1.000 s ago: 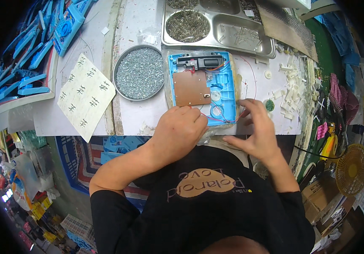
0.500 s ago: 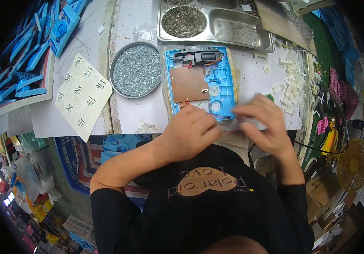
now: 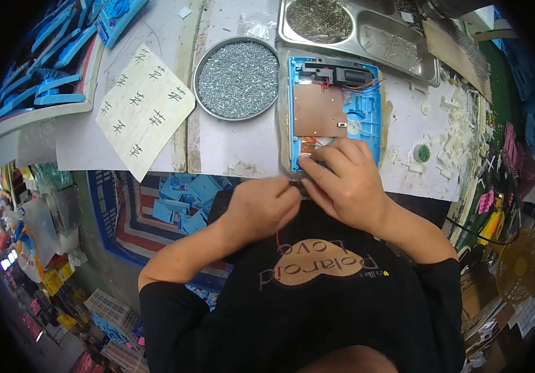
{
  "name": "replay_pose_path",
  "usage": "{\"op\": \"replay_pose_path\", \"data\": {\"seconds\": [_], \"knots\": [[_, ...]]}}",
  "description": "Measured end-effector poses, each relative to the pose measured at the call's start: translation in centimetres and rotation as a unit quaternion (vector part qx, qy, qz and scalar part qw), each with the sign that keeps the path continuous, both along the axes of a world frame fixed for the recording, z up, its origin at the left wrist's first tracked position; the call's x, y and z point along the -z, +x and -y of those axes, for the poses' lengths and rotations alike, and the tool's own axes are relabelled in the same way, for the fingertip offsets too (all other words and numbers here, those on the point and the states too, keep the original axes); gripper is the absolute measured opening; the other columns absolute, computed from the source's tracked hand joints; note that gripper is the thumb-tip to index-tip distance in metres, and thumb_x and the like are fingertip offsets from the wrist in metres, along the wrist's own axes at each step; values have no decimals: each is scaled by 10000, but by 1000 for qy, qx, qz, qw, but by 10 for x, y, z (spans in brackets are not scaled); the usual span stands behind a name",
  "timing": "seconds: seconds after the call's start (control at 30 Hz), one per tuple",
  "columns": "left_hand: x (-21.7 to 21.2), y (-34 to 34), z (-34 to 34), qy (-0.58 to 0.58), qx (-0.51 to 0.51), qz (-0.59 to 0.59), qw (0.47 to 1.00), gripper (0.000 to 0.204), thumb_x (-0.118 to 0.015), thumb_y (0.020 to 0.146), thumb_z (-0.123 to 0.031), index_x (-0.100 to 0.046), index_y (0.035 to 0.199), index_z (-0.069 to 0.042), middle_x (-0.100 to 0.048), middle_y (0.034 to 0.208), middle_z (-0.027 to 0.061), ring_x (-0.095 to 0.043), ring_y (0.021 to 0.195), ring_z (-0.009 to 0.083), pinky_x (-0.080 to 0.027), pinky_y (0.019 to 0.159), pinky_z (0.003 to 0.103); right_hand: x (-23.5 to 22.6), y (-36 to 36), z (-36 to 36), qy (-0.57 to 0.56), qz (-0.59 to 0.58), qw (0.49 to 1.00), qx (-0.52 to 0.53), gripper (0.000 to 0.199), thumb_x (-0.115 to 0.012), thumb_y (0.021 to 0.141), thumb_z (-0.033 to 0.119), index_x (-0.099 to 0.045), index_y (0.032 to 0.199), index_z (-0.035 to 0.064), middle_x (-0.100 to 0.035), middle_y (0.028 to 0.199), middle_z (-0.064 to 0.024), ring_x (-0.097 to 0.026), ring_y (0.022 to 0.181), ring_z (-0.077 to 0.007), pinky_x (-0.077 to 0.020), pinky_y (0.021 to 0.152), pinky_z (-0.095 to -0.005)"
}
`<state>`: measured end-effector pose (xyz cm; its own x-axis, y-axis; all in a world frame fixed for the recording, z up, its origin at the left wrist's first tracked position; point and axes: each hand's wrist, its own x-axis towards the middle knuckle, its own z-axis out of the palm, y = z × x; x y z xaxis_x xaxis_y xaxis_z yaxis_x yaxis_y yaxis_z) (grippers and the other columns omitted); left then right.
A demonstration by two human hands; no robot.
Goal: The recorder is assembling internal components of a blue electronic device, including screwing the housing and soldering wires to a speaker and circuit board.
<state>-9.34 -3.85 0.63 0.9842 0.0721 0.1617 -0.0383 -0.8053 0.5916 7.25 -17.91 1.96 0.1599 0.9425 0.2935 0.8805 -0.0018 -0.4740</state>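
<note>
An open blue plastic casing (image 3: 370,112) lies on the table in front of me. Inside it are a brown circuit board (image 3: 320,110), a black module (image 3: 336,73) along the far side and several coloured wires. My right hand (image 3: 348,180) grips the casing's near edge, its fingers over the rim by the near left corner. Just off the table's front edge, my left hand (image 3: 261,208) is closed in a pinch, fingertips close to the right thumb. A thin red wire (image 3: 278,238) hangs below it; where the fingers hold it is hidden.
Left of the casing stands a round metal bowl (image 3: 237,78) of small screws, beside a marked card (image 3: 146,112). A steel compartment tray (image 3: 432,73) is behind. Small white plastic parts (image 3: 441,146) lie at right. Blue casings (image 3: 62,56) are heaped far left; a blue crate (image 3: 102,217) sits below.
My left hand has drawn off the casing toward me and left. The right hand, blurred beside the casing earlier, now rests on its near edge. The whole view has shifted.
</note>
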Motion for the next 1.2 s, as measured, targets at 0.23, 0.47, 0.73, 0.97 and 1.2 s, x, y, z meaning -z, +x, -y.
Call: {"op": "replay_pose_path", "data": {"seconds": [0.23,0.47,0.73,0.97,1.2], "knots": [[-15,13,-28,-81,79,-44,993,187,-758,815,-133,-651,951,-63,-599,818,91,-635,757,289,-506,629,380,13,-5,-5,15,30,999,43,322,-793,708,212,-666,985,105,-633,1017,-61,-567,946,-256,-397,816,-428],[17,30,-45,-101,68,64,990,186,-799,800,-103,-701,953,-65,-605,801,92,-621,697,286,-503,595,385,-33,67,9,16,-90,994,-53,300,-836,755,202,-696,1000,101,-628,868,-42,-597,836,-223,-428,789,-376],[8,40,-55,-131,111,33,985,162,-790,814,-144,-708,940,-85,-577,786,67,-615,688,265,-503,597,374,-118,366,-80,205,59,942,258,227,-655,939,113,-730,1111,-15,-742,944,-74,-675,882,-131,-528,818,-304],[6,34,-51,-126,89,31,988,171,-823,780,-133,-734,921,-96,-590,755,51,-628,673,232,-490,577,352,-114,427,-174,237,411,865,165,202,-752,838,129,-760,1040,124,-724,1047,-42,-637,1001,-270,-496,895,-381],[8,41,-52,-132,103,34,985,170,-795,799,-155,-703,926,-89,-564,793,83,-610,698,291,-493,609,395,-122,513,-92,431,-152,885,95,156,-649,937,104,-687,1081,55,-723,987,-73,-670,892,-208,-530,813,-347]]}}
